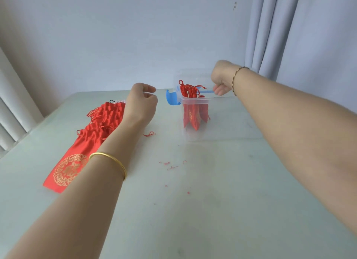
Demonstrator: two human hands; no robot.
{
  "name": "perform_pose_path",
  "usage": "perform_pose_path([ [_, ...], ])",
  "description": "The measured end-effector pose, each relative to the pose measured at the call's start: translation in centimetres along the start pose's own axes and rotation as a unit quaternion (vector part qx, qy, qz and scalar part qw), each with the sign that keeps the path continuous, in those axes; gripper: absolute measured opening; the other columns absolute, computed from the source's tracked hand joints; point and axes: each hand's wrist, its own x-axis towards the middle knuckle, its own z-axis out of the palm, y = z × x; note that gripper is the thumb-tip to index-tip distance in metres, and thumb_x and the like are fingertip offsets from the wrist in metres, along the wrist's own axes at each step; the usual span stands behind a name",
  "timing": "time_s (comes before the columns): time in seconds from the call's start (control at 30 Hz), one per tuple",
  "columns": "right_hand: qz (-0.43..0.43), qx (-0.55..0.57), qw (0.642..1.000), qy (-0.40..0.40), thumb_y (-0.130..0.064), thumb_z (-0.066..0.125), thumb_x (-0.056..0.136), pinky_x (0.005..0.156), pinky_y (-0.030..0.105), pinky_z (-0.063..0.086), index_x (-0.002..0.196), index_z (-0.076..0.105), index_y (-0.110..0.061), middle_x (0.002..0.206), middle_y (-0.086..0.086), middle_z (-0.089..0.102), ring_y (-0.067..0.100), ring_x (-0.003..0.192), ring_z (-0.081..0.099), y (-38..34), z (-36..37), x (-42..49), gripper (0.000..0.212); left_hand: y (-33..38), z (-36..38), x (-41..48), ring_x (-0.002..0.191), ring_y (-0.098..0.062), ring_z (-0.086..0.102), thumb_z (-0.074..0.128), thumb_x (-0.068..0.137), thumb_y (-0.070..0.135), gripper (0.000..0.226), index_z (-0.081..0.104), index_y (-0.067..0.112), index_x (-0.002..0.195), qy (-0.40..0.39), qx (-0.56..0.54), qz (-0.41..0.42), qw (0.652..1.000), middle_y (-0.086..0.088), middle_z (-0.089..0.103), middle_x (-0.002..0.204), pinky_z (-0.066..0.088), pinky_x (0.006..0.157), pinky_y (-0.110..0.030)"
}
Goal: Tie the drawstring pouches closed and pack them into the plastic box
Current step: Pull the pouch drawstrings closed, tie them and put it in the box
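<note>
A clear plastic box (pixel 224 121) stands at the far middle of the table, with several tied red pouches (pixel 195 113) upright in its left end. The clear lid (pixel 193 75) is tilted up behind it. My right hand (pixel 222 78) reaches over the box's far rim, fingers curled round the lid's blue latch (pixel 207 91). A second blue latch (pixel 172 98) sticks out at the box's left. A pile of red drawstring pouches (pixel 102 119) with gold print lies on the left. My left hand (pixel 142 102) hovers over the pile's far end, fingers curled, holding nothing I can see.
A loose red thread (pixel 149 134) lies between the pile and the box. Small red scraps (pixel 170 166) are scattered mid-table. The pale table (pixel 193 210) ends at a wall behind the box; a curtain (pixel 270 36) hangs at the back right.
</note>
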Motion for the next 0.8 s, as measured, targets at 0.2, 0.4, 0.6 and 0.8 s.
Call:
perform_pose_path([
  [0.2, -0.177, 0.126, 0.972, 0.089, 0.003, 0.035, 0.085, 0.042, 0.013, 0.041, 0.113, 0.055, -0.003, 0.098, 0.013, 0.064, 0.024, 0.069, 0.059, -4.1, 3.7, -7.6, 0.035, -5.0, -4.7, -4.6, 0.112, -0.031, 0.048, 0.042, 0.082, 0.004, 0.03, 0.059, 0.015, 0.103, 0.133, 0.158, -0.01, 0.978, -0.01, 0.057, 0.115, 0.041, 0.095, -0.04],
  [0.4, -0.212, 0.136, 0.964, -0.083, 0.0, 0.041, 0.088, 0.035, 0.016, 0.035, 0.113, 0.054, -0.005, 0.092, 0.006, 0.061, 0.014, 0.052, 0.058, -4.5, 12.3, -14.7, 0.028, -8.1, -10.1, -8.1, 0.126, -0.033, 0.03, 0.046, 0.087, 0.013, 0.036, 0.053, 0.013, 0.123, 0.172, 0.324, -0.086, 0.926, -0.013, 0.042, 0.131, 0.024, 0.103, -0.041],
  [0.6, -0.163, 0.125, 0.964, -0.168, -0.002, 0.043, 0.089, 0.041, 0.021, 0.041, 0.113, 0.052, -0.01, 0.084, 0.005, 0.062, 0.015, 0.055, 0.06, -2.3, 16.6, -16.4, 0.026, -10.8, -12.5, -7.8, 0.126, -0.033, 0.034, 0.041, 0.094, 0.033, 0.04, 0.046, 0.004, 0.122, 0.118, 0.36, -0.182, 0.907, -0.018, 0.046, 0.132, 0.028, 0.097, -0.042],
  [0.8, -0.141, 0.161, 0.957, -0.197, -0.006, 0.043, 0.092, 0.046, 0.022, 0.043, 0.103, 0.051, -0.014, 0.082, 0.006, 0.062, 0.015, 0.058, 0.059, -1.8, 18.1, -17.4, 0.016, -11.2, -13.0, -7.7, 0.125, -0.032, 0.038, 0.049, 0.092, 0.027, 0.035, 0.05, 0.013, 0.124, 0.174, 0.328, -0.168, 0.913, -0.014, 0.05, 0.13, 0.028, 0.099, -0.042],
])
